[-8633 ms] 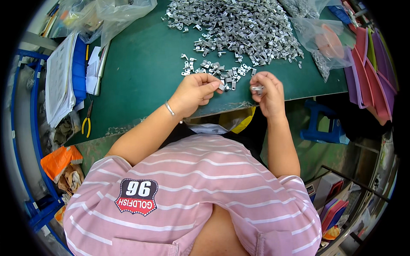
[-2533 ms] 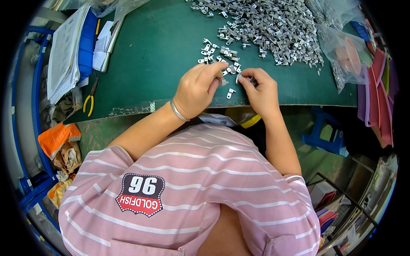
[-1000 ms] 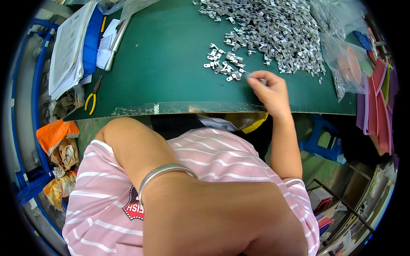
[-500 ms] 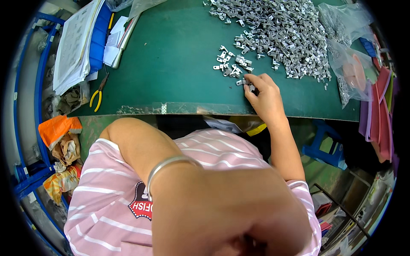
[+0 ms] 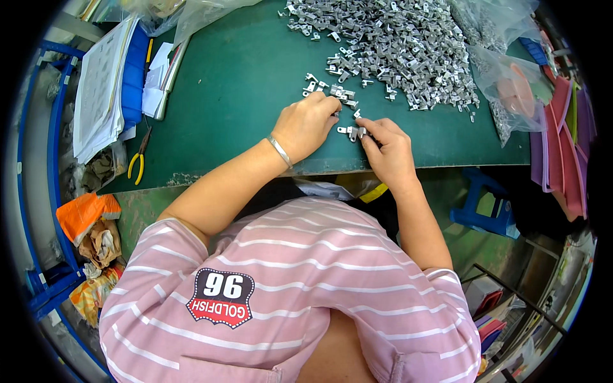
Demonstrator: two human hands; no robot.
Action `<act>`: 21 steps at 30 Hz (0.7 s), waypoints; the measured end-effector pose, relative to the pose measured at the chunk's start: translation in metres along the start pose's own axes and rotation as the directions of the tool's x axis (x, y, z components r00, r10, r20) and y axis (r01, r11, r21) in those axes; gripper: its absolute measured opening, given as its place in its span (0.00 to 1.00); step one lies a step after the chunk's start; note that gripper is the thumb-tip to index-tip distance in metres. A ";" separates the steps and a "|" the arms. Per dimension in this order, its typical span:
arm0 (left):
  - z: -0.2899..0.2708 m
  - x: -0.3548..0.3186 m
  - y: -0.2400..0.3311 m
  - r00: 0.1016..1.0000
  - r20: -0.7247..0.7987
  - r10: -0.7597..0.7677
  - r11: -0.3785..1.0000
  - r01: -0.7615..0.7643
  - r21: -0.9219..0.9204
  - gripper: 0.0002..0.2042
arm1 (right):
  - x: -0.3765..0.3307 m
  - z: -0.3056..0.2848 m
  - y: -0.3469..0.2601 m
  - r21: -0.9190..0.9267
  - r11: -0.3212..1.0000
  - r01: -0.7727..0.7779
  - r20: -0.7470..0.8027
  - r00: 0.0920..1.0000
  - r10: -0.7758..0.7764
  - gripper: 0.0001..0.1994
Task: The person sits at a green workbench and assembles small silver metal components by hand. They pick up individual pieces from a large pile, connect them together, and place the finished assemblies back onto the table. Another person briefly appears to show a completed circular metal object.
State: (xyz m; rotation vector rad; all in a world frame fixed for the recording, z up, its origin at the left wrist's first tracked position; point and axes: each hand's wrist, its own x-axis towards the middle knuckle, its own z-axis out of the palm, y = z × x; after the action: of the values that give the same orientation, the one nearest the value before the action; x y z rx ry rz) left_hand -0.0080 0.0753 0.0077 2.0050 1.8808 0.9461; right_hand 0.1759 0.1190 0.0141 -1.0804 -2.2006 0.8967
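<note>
My left hand (image 5: 311, 122) rests on the green table mat (image 5: 242, 83), fingers curled over a small cluster of silver metal clips (image 5: 332, 89); whether it grips one is hidden. My right hand (image 5: 386, 148) sits just to the right of it and pinches a small silver clip (image 5: 353, 131) at the fingertips. A large heap of the same metal clips (image 5: 396, 45) lies farther back on the mat. A thin bracelet circles my left wrist.
A stack of papers and a blue tray (image 5: 105, 83) stand at the left edge, with yellow-handled pliers (image 5: 136, 165) beside them. Clear plastic bags (image 5: 511, 83) lie at the right, next to pink and purple sheets (image 5: 565, 140). A blue stool (image 5: 482, 207) stands below the table.
My left arm, raised close to the camera half a second ago, has come back down to the small cluster of clips. My right hand stays near the table's front edge with a clip.
</note>
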 end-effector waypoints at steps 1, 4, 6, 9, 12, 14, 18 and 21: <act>0.002 0.000 -0.001 0.999 -0.020 0.028 1.000 -0.028 -0.003 0.07 | 0.000 0.000 0.001 -0.012 1.000 0.009 0.010 1.000 -0.009 0.10; 0.002 -0.003 -0.006 0.998 -0.040 0.057 0.975 -0.065 -0.212 0.07 | -0.001 0.000 0.002 -0.030 0.999 0.034 0.029 0.999 -0.033 0.10; -0.005 -0.003 0.002 0.978 0.127 -0.166 0.844 0.208 -0.495 0.07 | -0.001 -0.001 0.004 -0.018 0.998 0.053 0.025 0.998 -0.053 0.10; -0.017 -0.004 0.008 0.791 0.543 -0.281 0.108 0.588 -0.801 0.08 | -0.001 -0.002 0.000 -0.032 0.996 0.081 0.083 0.993 -0.078 0.10; -0.016 -0.005 0.008 0.759 0.617 -0.210 -0.214 0.580 -0.786 0.08 | 0.001 0.001 -0.001 -0.109 0.989 0.103 0.057 0.994 -0.097 0.09; -0.017 -0.006 0.010 0.727 0.657 -0.198 -0.298 0.594 -0.747 0.09 | 0.003 -0.003 0.005 0.110 0.992 0.066 0.041 0.997 -0.071 0.08; -0.021 -0.004 0.009 0.730 0.637 -0.248 -0.239 0.591 -0.770 0.09 | 0.005 -0.027 0.010 0.856 0.289 -0.429 0.353 0.893 0.280 0.03; -0.020 -0.001 0.002 0.837 0.447 -0.316 0.281 0.532 -0.799 0.09 | 0.010 -0.026 0.009 0.723 0.533 -0.439 0.291 0.894 0.341 0.03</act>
State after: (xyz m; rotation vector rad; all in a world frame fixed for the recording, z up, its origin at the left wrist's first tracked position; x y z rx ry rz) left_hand -0.0183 0.0688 0.0242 0.7893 1.1716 1.1567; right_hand 0.1926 0.1403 0.0252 -1.0706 -1.3262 1.9291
